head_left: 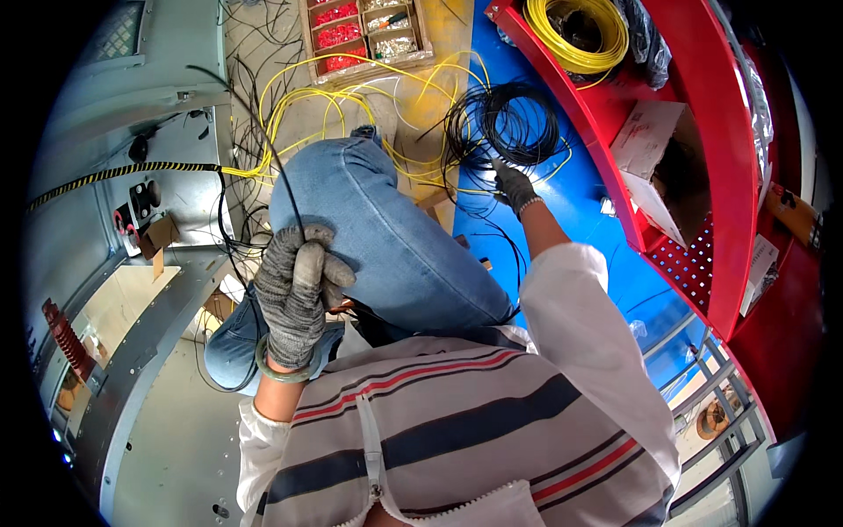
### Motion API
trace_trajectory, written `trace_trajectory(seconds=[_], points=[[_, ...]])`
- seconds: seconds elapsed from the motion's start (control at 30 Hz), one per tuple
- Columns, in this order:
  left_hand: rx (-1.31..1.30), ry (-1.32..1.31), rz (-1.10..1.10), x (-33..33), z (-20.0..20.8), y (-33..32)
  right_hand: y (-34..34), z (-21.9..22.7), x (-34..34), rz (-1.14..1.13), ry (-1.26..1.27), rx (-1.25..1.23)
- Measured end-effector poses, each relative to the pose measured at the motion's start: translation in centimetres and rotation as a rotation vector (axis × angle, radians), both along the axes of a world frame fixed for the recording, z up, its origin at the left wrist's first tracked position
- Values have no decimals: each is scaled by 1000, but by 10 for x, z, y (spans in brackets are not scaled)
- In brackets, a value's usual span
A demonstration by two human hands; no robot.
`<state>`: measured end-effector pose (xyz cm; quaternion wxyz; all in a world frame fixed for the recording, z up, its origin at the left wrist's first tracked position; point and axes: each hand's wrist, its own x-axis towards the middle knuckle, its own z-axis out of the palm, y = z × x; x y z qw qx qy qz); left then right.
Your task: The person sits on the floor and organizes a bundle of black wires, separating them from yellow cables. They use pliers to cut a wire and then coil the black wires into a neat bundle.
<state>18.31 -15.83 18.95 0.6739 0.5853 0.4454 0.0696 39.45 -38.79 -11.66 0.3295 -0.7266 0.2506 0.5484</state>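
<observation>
Grey knit gloves cover both hands. In front of my body, my left hand (303, 285) is closed around a thin black wire (279, 162), whose free end rises up and to the left past my bent knee. My right arm stretches forward to the right. At the lower edge of a loose coil of black wire (524, 132), my right hand (515, 186) has its fingers extended, with the thumb apart; whether they touch the wire is hard to make out. The coil lies on a blue surface (606, 263), and yellow wire runs close to that hand.
Yellow wires (281, 114) spread across the floor from a black-and-yellow striped sleeve (132, 169). A compartmented box (426, 54) of red and pale small parts stands ahead. On the right, a red rack (597, 114) holds a yellow wire coil (575, 60) and an open carton (645, 145). A grey metal cabinet (176, 61) stands left.
</observation>
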Motion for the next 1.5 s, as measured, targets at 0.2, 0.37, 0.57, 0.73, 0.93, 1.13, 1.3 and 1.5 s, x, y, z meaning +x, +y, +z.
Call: trace_trajectory(seconds=[0.2, 0.37, 0.57, 0.73, 0.93, 1.13, 1.3, 1.5], points=[[58, 0, -30, 9, 2, 0, 56, -5, 5, -377, 23, 89], [50, -9, -49, 10, 0, 1, 50, -12, 39, -351, -37, 482], [12, 5, -40, 13, 2, 0, 22, 66, 91, -521, -192, 547], [59, -1, -86, 14, 1, 3, 24, 75, 82, -522, -250, 460], [37, 4, -90, 12, 0, 4, -4, -19, 39, 1738, -681, -69], [-13, -25, -109, 9, -2, 7, 3, -41, -56, 1411, -152, -92], [-8, -81, -207, 8, -4, 14, 32, -54, -80, 1398, -341, -132], [169, -55, -269, 11, -6, 17, 52, -114, -84, 1465, -161, -50]])
